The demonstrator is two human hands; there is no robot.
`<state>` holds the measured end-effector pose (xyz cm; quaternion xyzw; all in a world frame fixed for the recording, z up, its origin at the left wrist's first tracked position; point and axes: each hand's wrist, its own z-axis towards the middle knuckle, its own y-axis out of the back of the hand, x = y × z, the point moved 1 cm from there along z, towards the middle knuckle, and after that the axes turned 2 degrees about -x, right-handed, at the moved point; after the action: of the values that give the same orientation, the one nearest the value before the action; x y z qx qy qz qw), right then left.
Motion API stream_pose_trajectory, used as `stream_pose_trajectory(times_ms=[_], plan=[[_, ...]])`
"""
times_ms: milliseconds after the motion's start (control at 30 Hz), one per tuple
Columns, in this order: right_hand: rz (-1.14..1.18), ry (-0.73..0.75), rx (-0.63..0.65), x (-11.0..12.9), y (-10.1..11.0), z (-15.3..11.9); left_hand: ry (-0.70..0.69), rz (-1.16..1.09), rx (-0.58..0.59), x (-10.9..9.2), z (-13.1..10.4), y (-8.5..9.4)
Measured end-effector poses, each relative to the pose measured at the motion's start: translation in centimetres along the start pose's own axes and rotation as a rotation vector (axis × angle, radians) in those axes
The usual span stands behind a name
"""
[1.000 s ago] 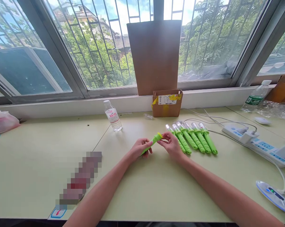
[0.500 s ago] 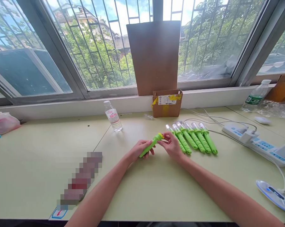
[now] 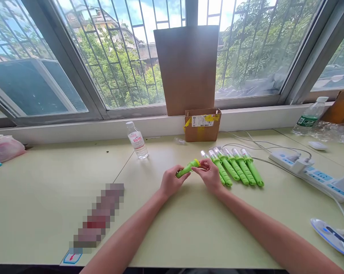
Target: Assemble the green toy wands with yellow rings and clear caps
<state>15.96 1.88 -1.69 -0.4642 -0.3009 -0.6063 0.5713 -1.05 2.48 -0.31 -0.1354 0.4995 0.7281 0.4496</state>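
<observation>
My left hand point(image 3: 172, 180) is wrapped around a green plastic handle point(image 3: 186, 169) with a yellow end, held tilted just above the table. The fingers of my right hand point(image 3: 210, 175) are closed at the yellow end, their tips pinching its rim. Whether they hold a separate small part there is hidden. To the right of my right hand lies a row of several similar green handles point(image 3: 240, 167) with clear caps on their far ends. My right hand partly covers the leftmost ones.
A water bottle point(image 3: 137, 140) stands behind my left hand. An open cardboard box point(image 3: 202, 131) is by the window sill, a small clear plastic piece point(image 3: 179, 141) beside it. On the right lie a power strip point(image 3: 311, 175), cables and a white oval device point(image 3: 332, 236). A pixelated item point(image 3: 99, 217) lies at left.
My left hand has turned over the handle, its back now facing up, and the handle lies flatter and slightly further right. My right hand stays at the yellow end.
</observation>
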Motion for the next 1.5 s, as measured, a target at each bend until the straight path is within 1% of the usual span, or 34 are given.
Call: stream_pose_trajectory(times_ms=[133, 267, 533, 667, 867, 1067, 1167, 1300, 1433, 1500], plan=[[-0.049, -0.007, 0.016, -0.3, 0.2, 0.0, 0.070, -0.094, 0.028, -0.1, -0.1, 0.0], [-0.041, -0.034, 0.071, -0.4, 0.3, -0.1, 0.151, -0.198, 0.053, -0.5, -0.2, 0.3], [-0.037, -0.062, 0.143, -0.5, 0.3, -0.1, 0.404, -0.416, 0.202, -0.6, 0.0, 0.9], [-0.094, -0.062, 0.180, -0.7, 0.4, -0.1, 0.477, -0.492, 0.278, -0.4, 0.3, 1.2], [-0.130, -0.045, 0.183, -0.9, 0.5, 0.1, 0.486, -0.527, 0.352, 0.0, 0.5, 1.3], [-0.171, -0.025, 0.178, -0.5, 0.4, 0.0, 0.493, -0.558, 0.410, 0.0, 0.5, 1.3], [-0.181, -0.014, 0.150, -0.4, 0.2, -0.2, 0.467, -0.543, 0.409, 0.1, 0.5, 1.3], [-0.177, -0.010, 0.097, -0.3, 0.2, -0.3, 0.437, -0.471, 0.391, 0.1, 0.5, 1.4], [-0.127, -0.012, 0.115, -0.2, 0.1, -0.3, 0.431, -0.439, 0.377, -0.1, 0.4, 1.5], [-0.121, -0.002, 0.107, 0.0, 0.0, -0.3, 0.428, -0.450, 0.351, -0.2, 0.4, 1.4]])
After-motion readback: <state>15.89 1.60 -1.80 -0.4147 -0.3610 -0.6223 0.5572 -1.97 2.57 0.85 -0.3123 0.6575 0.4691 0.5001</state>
